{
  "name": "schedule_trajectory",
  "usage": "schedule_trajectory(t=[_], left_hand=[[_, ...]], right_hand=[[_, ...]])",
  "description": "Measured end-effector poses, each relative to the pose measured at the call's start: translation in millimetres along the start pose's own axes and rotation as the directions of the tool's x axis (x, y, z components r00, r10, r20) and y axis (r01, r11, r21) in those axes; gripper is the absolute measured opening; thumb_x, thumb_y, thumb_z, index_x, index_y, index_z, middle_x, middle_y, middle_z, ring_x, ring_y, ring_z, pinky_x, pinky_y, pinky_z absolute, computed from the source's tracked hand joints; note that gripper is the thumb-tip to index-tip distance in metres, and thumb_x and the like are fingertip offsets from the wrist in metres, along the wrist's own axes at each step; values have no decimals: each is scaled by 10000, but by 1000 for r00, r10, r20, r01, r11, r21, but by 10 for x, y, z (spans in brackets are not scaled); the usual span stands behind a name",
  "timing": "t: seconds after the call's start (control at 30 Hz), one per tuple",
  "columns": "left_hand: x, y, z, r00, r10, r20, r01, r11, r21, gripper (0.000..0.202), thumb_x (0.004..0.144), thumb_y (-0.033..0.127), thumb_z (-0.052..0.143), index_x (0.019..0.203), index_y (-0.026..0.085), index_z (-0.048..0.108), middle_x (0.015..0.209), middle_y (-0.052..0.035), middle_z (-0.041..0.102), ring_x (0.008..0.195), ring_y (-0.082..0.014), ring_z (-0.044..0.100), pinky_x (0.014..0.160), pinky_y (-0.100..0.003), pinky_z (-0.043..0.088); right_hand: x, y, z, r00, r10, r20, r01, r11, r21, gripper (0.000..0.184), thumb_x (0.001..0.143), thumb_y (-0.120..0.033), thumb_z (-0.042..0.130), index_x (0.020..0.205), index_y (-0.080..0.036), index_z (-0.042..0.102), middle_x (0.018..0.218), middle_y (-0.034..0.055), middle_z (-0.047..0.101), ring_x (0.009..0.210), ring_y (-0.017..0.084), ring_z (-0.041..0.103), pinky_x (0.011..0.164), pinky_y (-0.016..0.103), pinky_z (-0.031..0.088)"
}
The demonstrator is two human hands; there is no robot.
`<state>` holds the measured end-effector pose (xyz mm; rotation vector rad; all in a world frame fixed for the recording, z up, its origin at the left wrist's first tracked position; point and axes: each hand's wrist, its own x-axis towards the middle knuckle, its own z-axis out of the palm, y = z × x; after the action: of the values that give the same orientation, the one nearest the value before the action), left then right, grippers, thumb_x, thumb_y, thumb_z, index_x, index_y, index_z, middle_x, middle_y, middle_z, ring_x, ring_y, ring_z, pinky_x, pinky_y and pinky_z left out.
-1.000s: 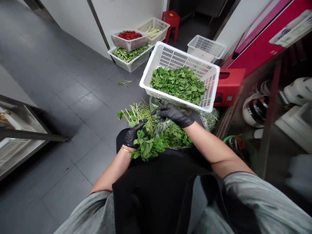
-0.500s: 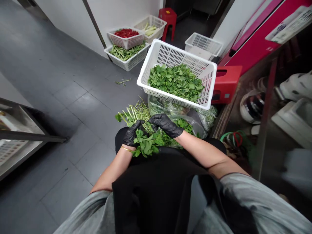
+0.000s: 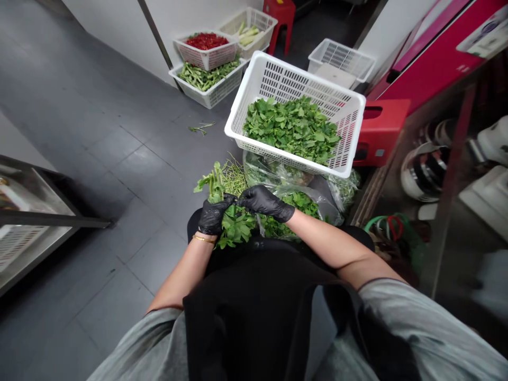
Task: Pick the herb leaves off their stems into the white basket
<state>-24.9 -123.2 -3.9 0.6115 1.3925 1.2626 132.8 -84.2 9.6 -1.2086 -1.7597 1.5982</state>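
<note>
Gripping a bunch of leafy stems in my gloved left hand, fist closed round it, above my lap. Right hand pinches the bunch's top, fingertips together. White basket of picked leaves just beyond.

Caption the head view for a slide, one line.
Black-gloved left hand grips a leafy bunch while the right hand pinches it, near a white basket of greens.

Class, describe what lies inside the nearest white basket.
The white basket holds a heap of green leaves. They cover most of its floor, so anything beneath them is hidden.
</note>
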Motion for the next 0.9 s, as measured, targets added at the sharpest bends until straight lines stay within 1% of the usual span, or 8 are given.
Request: schedule_trajectory(t=[0.13, 0.27, 0.3, 0.4, 0.5, 0.63, 0.73, 0.9], left_hand=[[78, -43, -56, 991, 35, -126, -44, 996, -73, 280, 506, 305, 875, 704, 178, 723, 706, 8, 701, 697, -153, 644, 718, -280, 530], [149, 105, -153, 999, -29, -26, 29, 1000, 1, 409, 534, 364, 888, 852, 144, 753, 813, -55, 753, 741, -188, 681, 724, -305, 536], [147, 154, -178, 998, -57, 13, 56, 998, 23, 445, 526, 367, 898, 881, 140, 755, 838, -69, 761, 743, -198, 687, 724, -313, 540], [77, 254, -229, 979, -154, 130, 153, 988, 20, 448, 556, 396, 891, 887, 124, 759, 876, -106, 771, 732, -226, 703, 735, -353, 558], [-27, 232, -212, 909, -300, 290, 324, 945, -38, 375, 672, 448, 807, 846, 118, 767, 871, -128, 772, 749, -267, 720, 770, -424, 579], [-61, 102, -110, 909, -279, 310, 319, 944, -88, 335, 637, 353, 837, 904, 158, 781, 902, -95, 781, 907, -301, 729, 886, -458, 564], [-32, 47, -62, 947, -179, 265, 215, 970, -111, 445, 540, 292, 891, 948, 154, 779, 926, -90, 785, 1004, -316, 712, 938, -457, 545], [-137, 116, -60, 959, -174, 222, 192, 980, -60, 463, 582, 339, 884, 993, 155, 776, 942, -105, 780, 992, -325, 719, 891, -466, 575]], right_hand=[[155, 11, -100, 964, -65, -257, 127, 964, 232, 503, 793, -653, 630, 783, -150, 649, 620, -5, 605, 520, 99, 527, 528, 253, 444], [495, -227, -1053, 745, -261, -614, 241, 963, -119, 441, 940, -540, 525, 1135, -156, 619, 961, 86, 698, 805, 134, 657, 731, 283, 523], [572, -302, -1347, 690, -311, -654, 171, 947, -270, 489, 936, -506, 548, 1229, -115, 579, 1080, 135, 685, 918, 153, 665, 800, 292, 515], [661, -455, -1912, 750, -247, -613, -256, 747, -614, 725, 919, -507, 554, 1359, 64, 476, 1292, 323, 554, 1222, 308, 576, 983, 419, 414], [534, -420, -1655, 856, -215, -470, -172, 738, -652, 628, 874, -522, 614, 1246, -16, 622, 1165, 245, 653, 1098, 305, 622, 939, 454, 444], [275, -173, -596, 989, -115, 94, 126, 985, -119, 421, 832, -556, 635, 869, -146, 721, 809, 45, 692, 758, 168, 616, 744, 323, 508], [185, -42, -151, 995, -98, 31, 94, 987, 127, 418, 769, -558, 685, 699, -146, 671, 680, 1, 631, 673, 135, 562, 664, 278, 464], [124, -21, -259, 988, 11, -155, 48, 928, 369, 359, 709, -491, 742, 779, -140, 711, 739, 23, 679, 650, 114, 586, 590, 237, 459]])
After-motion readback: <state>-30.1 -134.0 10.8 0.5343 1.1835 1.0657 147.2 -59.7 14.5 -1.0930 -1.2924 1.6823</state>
